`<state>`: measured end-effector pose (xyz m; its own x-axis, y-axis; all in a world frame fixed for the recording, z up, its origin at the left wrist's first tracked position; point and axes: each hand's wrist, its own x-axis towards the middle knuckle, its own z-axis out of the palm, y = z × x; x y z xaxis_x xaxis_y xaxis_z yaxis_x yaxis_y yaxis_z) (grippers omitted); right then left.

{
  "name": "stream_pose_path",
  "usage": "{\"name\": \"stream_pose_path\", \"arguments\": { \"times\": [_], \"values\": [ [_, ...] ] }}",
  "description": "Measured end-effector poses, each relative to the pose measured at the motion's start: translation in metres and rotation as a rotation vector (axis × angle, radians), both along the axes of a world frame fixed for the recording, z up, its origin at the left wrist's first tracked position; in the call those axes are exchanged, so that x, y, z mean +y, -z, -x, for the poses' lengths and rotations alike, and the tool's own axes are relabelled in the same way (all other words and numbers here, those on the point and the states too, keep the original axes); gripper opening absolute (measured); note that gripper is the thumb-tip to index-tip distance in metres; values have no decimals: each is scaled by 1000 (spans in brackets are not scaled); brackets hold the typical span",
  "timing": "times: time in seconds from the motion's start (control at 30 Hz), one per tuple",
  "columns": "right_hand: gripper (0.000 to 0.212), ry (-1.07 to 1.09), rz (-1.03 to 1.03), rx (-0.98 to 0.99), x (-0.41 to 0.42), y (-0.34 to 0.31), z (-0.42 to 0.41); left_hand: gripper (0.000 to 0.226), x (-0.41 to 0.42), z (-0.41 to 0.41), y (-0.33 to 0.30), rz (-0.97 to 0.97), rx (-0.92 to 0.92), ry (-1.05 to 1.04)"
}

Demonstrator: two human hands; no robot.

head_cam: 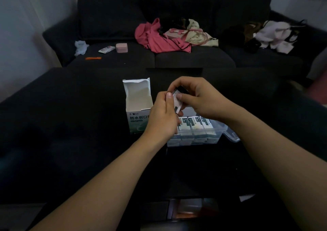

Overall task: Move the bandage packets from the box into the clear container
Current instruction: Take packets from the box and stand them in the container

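Head view. Both hands meet above the dark bench (70, 124), just over the far left corner of the clear plastic container (219, 130). The left hand (161, 115) and the right hand (198, 99) share a small stack of white bandage packets with dark printed ends (177, 103); the thumb and fingers (169, 96) of each hand are closed on it from opposite sides, so neither hand is free. How many packets the stack holds cannot be told.

The white cardboard box with green print (137, 106) stands upright just left of the hands, its top flaps open and its visible interior looking empty, though its bottom is hidden. The container already holds rows of like packets (192, 124), standing on edge and packed close; its hinged lid (231, 135) lies open at the right.

Judged from this arrangement, the step in hand is squaring the held stack before seating it. To do it well, the edges should be aligned between the thumbs, the print turned to match the seated rows, and the stack lowered on edge into whatever gap remains at the near left, which the left hand hides. One hand should steady the neighbouring rows so that they do not topple. A black sofa strewn with clothes (159, 37) stands beyond.
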<state>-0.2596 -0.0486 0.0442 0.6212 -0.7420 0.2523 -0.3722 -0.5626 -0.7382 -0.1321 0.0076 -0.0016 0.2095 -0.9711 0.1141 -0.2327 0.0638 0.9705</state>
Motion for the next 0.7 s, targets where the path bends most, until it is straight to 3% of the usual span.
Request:
{"name": "stream_pose_path", "arguments": {
  "times": [0.1, 0.23, 0.4, 0.53, 0.7],
  "values": [
    [20, 70, -33, 43, -11, -9, 15, 42, 2, -3, -3, 18, -121, 24],
    [17, 186, 30, 423, -38, -10, 53, 45, -1, -16, 2, 245, -603, 24],
    [21, 194, -6, 740, -50, 0, 63, 31, -1, -22, 6, 168, -952, 189],
    [25, 151, -3, 838, -54, 6, 55, 35, 1, -25, 6, 135, -1090, 253],
    [28, 119, -47, 912, -55, 13, 48, 36, -1, -29, 9, 124, -1088, 281]
  ]
}}
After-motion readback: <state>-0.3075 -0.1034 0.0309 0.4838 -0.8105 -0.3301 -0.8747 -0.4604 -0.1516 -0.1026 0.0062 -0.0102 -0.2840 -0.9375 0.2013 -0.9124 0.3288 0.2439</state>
